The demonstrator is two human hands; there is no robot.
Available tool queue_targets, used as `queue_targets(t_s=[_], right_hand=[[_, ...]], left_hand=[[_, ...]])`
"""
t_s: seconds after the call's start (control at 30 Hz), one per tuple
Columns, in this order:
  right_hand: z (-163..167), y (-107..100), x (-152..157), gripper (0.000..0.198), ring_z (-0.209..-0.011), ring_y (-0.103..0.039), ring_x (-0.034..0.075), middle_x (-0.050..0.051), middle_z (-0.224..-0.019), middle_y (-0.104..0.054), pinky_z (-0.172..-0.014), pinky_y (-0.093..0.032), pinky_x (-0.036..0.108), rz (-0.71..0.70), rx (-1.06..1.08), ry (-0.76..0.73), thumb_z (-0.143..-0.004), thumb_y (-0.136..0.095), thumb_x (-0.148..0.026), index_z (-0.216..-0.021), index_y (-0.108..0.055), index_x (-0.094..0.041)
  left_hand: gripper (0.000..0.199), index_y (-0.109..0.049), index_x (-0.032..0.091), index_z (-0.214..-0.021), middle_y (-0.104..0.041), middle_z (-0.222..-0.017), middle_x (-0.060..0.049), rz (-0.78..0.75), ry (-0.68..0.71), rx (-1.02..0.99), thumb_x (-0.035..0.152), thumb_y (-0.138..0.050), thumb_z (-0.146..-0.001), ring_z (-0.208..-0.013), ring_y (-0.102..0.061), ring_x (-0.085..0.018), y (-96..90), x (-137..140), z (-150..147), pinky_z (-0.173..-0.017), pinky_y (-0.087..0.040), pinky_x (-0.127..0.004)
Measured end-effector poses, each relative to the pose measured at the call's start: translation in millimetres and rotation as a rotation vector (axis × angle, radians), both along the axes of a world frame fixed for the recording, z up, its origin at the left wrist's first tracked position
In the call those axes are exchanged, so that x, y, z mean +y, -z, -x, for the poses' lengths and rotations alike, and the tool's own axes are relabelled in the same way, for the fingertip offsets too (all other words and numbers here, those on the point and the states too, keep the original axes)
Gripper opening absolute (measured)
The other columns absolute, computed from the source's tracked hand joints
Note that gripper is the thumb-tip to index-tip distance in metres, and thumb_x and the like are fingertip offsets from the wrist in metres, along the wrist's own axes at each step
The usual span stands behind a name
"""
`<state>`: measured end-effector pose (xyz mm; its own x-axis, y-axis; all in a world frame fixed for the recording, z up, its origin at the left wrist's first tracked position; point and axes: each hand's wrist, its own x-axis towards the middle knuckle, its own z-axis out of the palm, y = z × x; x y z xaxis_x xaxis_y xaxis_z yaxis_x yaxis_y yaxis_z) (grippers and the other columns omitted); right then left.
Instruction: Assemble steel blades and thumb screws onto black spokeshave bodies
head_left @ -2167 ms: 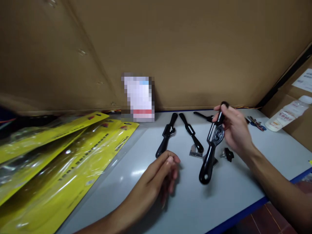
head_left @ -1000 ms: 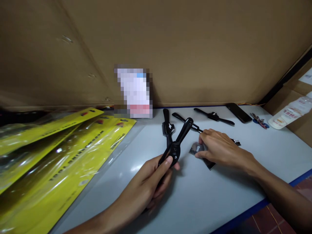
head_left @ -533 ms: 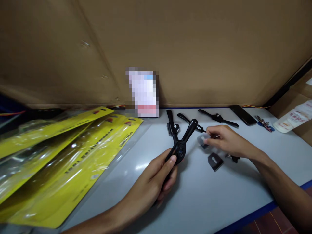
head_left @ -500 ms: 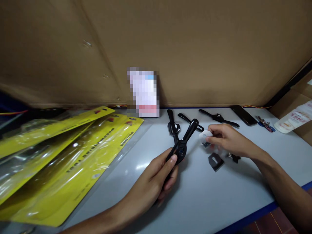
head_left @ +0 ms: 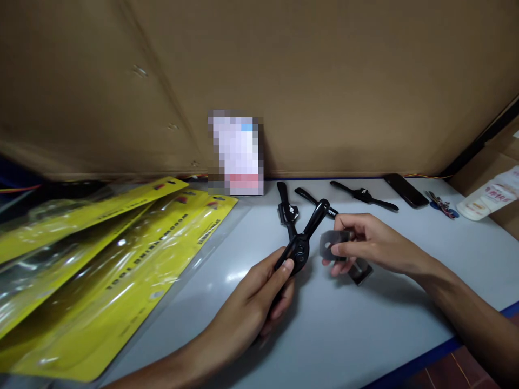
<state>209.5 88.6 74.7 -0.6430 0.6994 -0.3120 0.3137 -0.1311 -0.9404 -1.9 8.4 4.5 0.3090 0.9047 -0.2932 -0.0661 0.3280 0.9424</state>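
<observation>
My left hand (head_left: 265, 294) is closed around one handle of a black spokeshave body (head_left: 300, 249), its other handle pointing up and away from me. Between the thumb and fingers of my right hand (head_left: 367, 240) is a flat grey spokeshave blade (head_left: 326, 246) with a hole in it, a little right of the spokeshave body and apart from it. Under my right hand a dark metal plate (head_left: 360, 274) lies on the table, partly covered by the fingers. Just beyond the held body rests another spokeshave (head_left: 288, 212).
Two more black spokeshaves, one partly hidden (head_left: 310, 196) and one in full view (head_left: 364, 195), lie near the back. A phone (head_left: 405, 190), keys (head_left: 441, 205) and a white cup (head_left: 484, 200) are at right. Yellow blister packs (head_left: 162, 292) cover the left. A blurred upright panel (head_left: 239, 154) leans against the cardboard.
My right hand has moved slightly left and towards me with the blade, which now shows its grey face. My left hand keeps the spokeshave body in nearly the same place.
</observation>
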Motion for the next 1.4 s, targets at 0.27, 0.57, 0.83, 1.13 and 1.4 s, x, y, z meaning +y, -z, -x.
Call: queue_targets(t_s=[0.27,0.57,0.83,1.13,1.4], right_hand=[[3.0,9.6,0.7,0.021,-0.050,-0.045,0.007,-0.008,-0.060,-0.047,-0.045,-0.042,0.019,-0.082,0.002,0.025,-0.073,-0.079,-0.028,-0.072,-0.060,-0.019],[9.6,19.0,-7.7,0.030,-0.037,-0.048,0.006,-0.008,-0.051,-0.057,-0.037,-0.033,0.016,0.096,0.047,-0.087,-0.091,-0.067,-0.046,-0.083,-0.055,-0.020],[18.4,31.1,-12.1,0.037,-0.045,-0.061,0.011,-0.002,-0.059,-0.067,-0.046,-0.045,0.023,0.179,0.157,0.018,-0.083,-0.077,-0.045,-0.078,-0.048,-0.021],[19.5,28.6,-13.6,0.030,-0.061,-0.068,0.015,0.006,-0.079,-0.075,-0.056,-0.055,0.027,0.218,0.230,0.027,-0.083,-0.074,-0.037,-0.088,-0.050,-0.020],[21.5,30.5,-12.5,0.039,-0.051,-0.059,0.009,0.003,-0.071,-0.070,-0.045,-0.047,0.020,0.106,0.088,0.038,-0.082,-0.076,-0.052,-0.080,-0.057,-0.018]], left_hand=[[0.048,-0.043,0.024,-0.080,-0.039,-0.050,0.012,-0.016,-0.012,0.017,0.070,-0.050,-0.092,-0.033,-0.026,-0.005,-3.0,-0.7,-0.6,-0.028,-0.031,-0.014],[0.052,-0.048,0.025,-0.089,-0.039,-0.049,0.012,-0.013,-0.043,0.114,0.077,-0.046,-0.089,-0.032,-0.026,-0.007,-10.7,-3.7,-3.3,-0.028,-0.029,-0.017],[0.050,-0.049,0.022,-0.076,-0.038,-0.051,0.009,-0.160,-0.061,0.190,0.070,-0.052,-0.090,-0.044,-0.030,-0.009,-12.4,0.0,-5.4,-0.039,-0.027,-0.019],[0.047,-0.049,0.021,-0.062,-0.038,-0.046,0.007,-0.150,-0.049,0.208,0.058,-0.062,-0.088,-0.044,-0.028,-0.009,-8.7,-0.4,-4.3,-0.040,-0.021,-0.021],[0.040,-0.059,0.020,-0.074,-0.036,-0.049,0.009,-0.125,0.010,0.193,0.058,-0.061,-0.087,-0.043,-0.023,-0.008,-14.8,1.2,-4.4,-0.038,-0.019,-0.020]])
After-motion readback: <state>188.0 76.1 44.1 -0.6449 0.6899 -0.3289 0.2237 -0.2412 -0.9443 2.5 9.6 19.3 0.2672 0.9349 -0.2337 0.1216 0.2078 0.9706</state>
